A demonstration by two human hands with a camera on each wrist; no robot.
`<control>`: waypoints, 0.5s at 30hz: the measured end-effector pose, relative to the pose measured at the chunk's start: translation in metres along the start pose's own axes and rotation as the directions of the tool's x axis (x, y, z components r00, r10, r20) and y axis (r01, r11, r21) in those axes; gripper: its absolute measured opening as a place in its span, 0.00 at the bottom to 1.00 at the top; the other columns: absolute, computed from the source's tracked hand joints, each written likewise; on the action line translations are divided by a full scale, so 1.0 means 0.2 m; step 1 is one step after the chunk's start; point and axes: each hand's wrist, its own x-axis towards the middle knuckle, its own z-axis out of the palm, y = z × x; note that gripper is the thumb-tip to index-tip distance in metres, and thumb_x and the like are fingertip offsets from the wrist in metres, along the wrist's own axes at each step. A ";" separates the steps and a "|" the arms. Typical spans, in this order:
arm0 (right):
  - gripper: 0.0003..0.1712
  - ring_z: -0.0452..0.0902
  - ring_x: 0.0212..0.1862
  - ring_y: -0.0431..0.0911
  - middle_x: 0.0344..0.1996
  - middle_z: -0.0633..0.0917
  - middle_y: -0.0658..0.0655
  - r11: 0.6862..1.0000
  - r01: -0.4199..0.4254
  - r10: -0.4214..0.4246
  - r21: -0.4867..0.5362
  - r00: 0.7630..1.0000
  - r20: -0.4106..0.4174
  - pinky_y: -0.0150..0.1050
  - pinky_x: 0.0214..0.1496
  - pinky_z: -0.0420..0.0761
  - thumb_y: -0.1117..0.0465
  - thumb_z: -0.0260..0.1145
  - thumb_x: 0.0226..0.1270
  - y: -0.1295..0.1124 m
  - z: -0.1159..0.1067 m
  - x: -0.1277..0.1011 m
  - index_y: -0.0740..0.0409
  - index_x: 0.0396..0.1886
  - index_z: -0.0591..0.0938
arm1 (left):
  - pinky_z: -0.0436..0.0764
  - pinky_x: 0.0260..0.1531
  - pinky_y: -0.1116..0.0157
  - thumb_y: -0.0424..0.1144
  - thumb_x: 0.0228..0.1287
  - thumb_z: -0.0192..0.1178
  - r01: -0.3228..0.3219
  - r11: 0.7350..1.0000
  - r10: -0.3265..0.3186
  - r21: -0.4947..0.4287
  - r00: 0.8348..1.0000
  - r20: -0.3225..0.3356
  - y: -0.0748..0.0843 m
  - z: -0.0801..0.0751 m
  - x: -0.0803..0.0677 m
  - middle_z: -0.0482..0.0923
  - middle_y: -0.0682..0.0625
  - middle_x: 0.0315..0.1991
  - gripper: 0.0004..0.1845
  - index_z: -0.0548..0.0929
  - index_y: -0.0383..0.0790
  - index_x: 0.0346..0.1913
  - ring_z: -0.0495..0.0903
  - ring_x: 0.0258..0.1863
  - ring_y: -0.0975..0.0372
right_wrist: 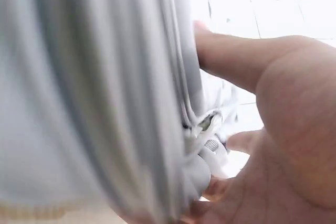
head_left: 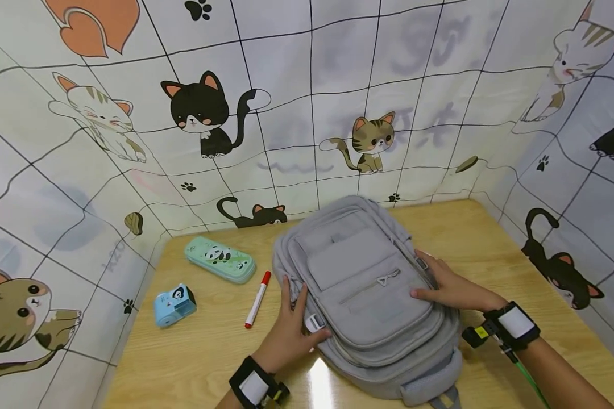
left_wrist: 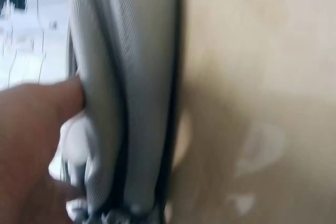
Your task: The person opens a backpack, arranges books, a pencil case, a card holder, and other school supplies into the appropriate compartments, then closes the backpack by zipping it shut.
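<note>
A grey backpack (head_left: 358,284) lies front up and slightly turned on the wooden table, its zipped front pocket (head_left: 370,289) showing. My left hand (head_left: 289,332) holds its left side near a white buckle (head_left: 314,323), the thumb over the front edge. On the opposite side my right hand (head_left: 450,287) grips the bag, thumb on the front and fingers around the side. Close up and blurred, the left wrist view shows the thumb (left_wrist: 47,103) against the bag's layered side (left_wrist: 131,77). In the right wrist view, the fingers (right_wrist: 215,187) reach partly out of sight around the side.
Left of the bag lie a red-and-white marker (head_left: 258,300), a green panda pencil case (head_left: 220,259) and a small blue box-like item (head_left: 174,305). Cat-printed cloth (head_left: 297,130) walls the table (head_left: 210,352) at the back and sides. A strap (head_left: 447,397) hangs at the near edge.
</note>
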 end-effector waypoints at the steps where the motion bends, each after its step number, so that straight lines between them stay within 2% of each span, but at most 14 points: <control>1: 0.61 0.50 0.77 0.84 0.78 0.53 0.84 1.000 0.005 -0.005 0.006 1.000 0.011 0.82 0.66 0.64 0.46 0.75 0.70 -0.01 0.01 -0.01 0.66 0.86 0.49 | 0.72 0.72 0.42 0.64 0.63 0.73 -0.005 1.000 0.005 -0.009 1.000 0.027 -0.03 -0.05 0.03 0.16 0.35 0.85 0.63 0.46 0.43 0.88 0.52 0.81 0.30; 3: 0.60 0.48 0.77 0.86 0.77 0.51 0.86 1.000 0.006 -0.007 0.022 0.999 0.034 0.82 0.66 0.64 0.46 0.76 0.68 -0.04 0.03 -0.04 0.67 0.85 0.51 | 0.72 0.73 0.43 0.61 0.63 0.75 -0.006 1.000 0.008 -0.026 0.996 0.083 -0.07 -0.13 0.08 0.16 0.37 0.86 0.62 0.46 0.44 0.88 0.51 0.82 0.32; 6: 0.64 0.51 0.75 0.87 0.74 0.52 0.89 1.000 0.006 -0.008 0.030 0.998 0.065 0.80 0.64 0.68 0.46 0.79 0.65 -0.08 0.07 -0.08 0.67 0.85 0.51 | 0.69 0.75 0.42 0.56 0.63 0.76 -0.001 0.998 0.010 -0.059 0.987 0.159 -0.13 -0.23 0.16 0.15 0.40 0.86 0.61 0.46 0.47 0.88 0.42 0.85 0.35; 9: 0.71 0.63 0.69 0.82 0.70 0.58 0.87 1.000 0.009 -0.010 0.011 0.997 0.078 0.73 0.61 0.75 0.45 0.83 0.60 -0.11 0.12 -0.12 0.68 0.86 0.48 | 0.67 0.76 0.41 0.52 0.63 0.77 0.005 0.998 0.008 -0.068 0.980 0.197 -0.16 -0.28 0.22 0.14 0.43 0.86 0.61 0.46 0.49 0.88 0.36 0.86 0.36; 11: 0.74 0.73 0.61 0.73 0.67 0.62 0.82 1.000 -0.005 0.007 -0.028 0.998 0.059 0.62 0.54 0.81 0.42 0.85 0.55 -0.13 0.15 -0.14 0.65 0.86 0.48 | 0.65 0.77 0.39 0.50 0.63 0.77 -0.014 0.999 0.024 -0.052 0.981 0.194 -0.17 -0.29 0.24 0.16 0.41 0.86 0.61 0.46 0.48 0.88 0.35 0.86 0.36; 13: 0.73 0.77 0.52 0.63 0.64 0.66 0.78 0.996 -0.021 0.020 -0.091 1.000 -0.007 0.53 0.43 0.83 0.38 0.86 0.51 -0.15 0.19 -0.16 0.61 0.86 0.55 | 0.63 0.76 0.35 0.47 0.66 0.76 -0.101 0.995 0.098 0.015 0.984 0.149 -0.15 -0.29 0.23 0.22 0.34 0.86 0.56 0.50 0.41 0.87 0.38 0.85 0.31; 15: 0.66 0.77 0.49 0.60 0.65 0.67 0.74 0.984 -0.028 0.007 -0.178 0.993 -0.119 0.47 0.35 0.80 0.36 0.87 0.47 -0.16 0.22 -0.17 0.55 0.82 0.67 | 0.58 0.76 0.31 0.41 0.66 0.72 -0.230 0.967 0.220 0.108 0.970 0.101 -0.11 -0.28 0.19 0.30 0.29 0.86 0.50 0.56 0.34 0.85 0.39 0.84 0.29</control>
